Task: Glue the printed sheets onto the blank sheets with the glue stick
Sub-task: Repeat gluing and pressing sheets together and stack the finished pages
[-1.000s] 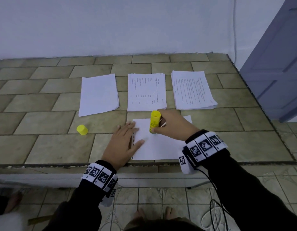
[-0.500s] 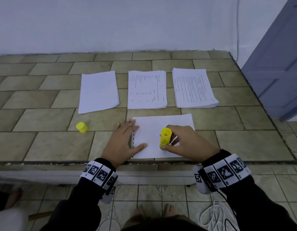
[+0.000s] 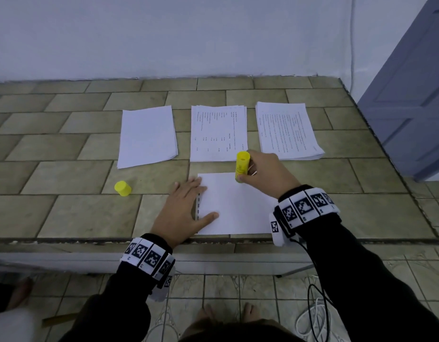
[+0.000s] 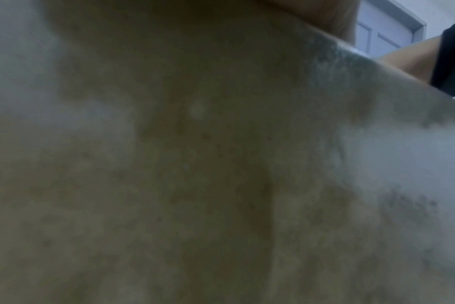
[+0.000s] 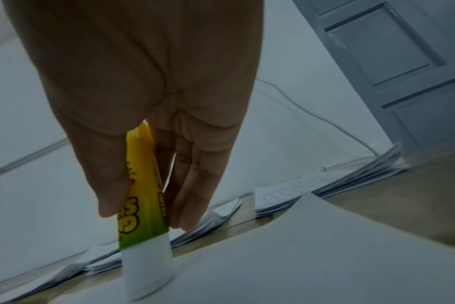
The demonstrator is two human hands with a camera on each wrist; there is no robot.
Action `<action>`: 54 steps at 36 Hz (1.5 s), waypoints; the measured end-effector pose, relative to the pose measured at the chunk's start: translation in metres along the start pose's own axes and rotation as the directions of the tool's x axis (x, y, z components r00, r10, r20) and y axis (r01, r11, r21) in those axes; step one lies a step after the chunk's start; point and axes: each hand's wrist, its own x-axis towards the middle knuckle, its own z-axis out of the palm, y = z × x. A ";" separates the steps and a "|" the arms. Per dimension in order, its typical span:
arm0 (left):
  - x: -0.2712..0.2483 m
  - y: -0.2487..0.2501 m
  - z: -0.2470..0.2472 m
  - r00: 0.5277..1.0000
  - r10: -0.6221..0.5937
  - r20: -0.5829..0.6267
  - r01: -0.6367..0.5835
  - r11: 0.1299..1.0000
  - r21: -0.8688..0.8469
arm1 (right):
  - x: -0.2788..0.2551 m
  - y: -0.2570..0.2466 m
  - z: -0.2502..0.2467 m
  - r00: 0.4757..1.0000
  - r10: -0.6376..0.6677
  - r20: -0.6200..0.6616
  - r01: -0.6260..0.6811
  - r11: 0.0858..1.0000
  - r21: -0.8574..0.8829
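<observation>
A: Glue stick [image 3: 242, 166]?
B: Upright, tip down on far edge of near sheet [image 3: 234, 206], pinched by right hand [image 3: 267, 174].
A: Left hand [image 3: 186, 211]?
B: Flat, fingers straight, pressing sheet's left edge. Yellow cap [image 3: 123, 188] apart, left. Three paper stacks beyond.

Left wrist view blurred, nearly useless.
Only smeared tiled surface [image 4: 195, 164]; printed sheets' [image 3: 218, 133] text too small to read; glue stick [image 5: 143, 205] label partly covered by fingers [image 5: 109, 185].

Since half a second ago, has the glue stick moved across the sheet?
Yes. The glue stick in the right hand has gone from the sheet's near edge to its far edge, toward the middle printed stack.
</observation>
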 end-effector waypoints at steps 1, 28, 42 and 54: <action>0.000 0.000 0.000 1.000 -0.001 -0.001 0.001 1.000 -0.001 | 0.002 0.001 0.000 1.000 0.003 -0.007 -0.003 1.000 -0.001; -0.005 -0.016 -0.008 0.999 0.005 0.031 -0.008 0.996 0.086 | -0.075 0.039 -0.048 0.980 -0.089 0.178 0.066 0.989 0.131; -0.007 -0.017 -0.009 1.000 -0.016 0.021 0.016 0.999 0.033 | -0.059 0.037 -0.043 0.978 -0.096 0.186 0.076 0.991 0.109; -0.007 -0.017 -0.008 1.000 -0.018 0.020 0.017 1.000 0.024 | -0.009 0.044 -0.050 0.998 -0.037 0.054 0.036 0.999 0.020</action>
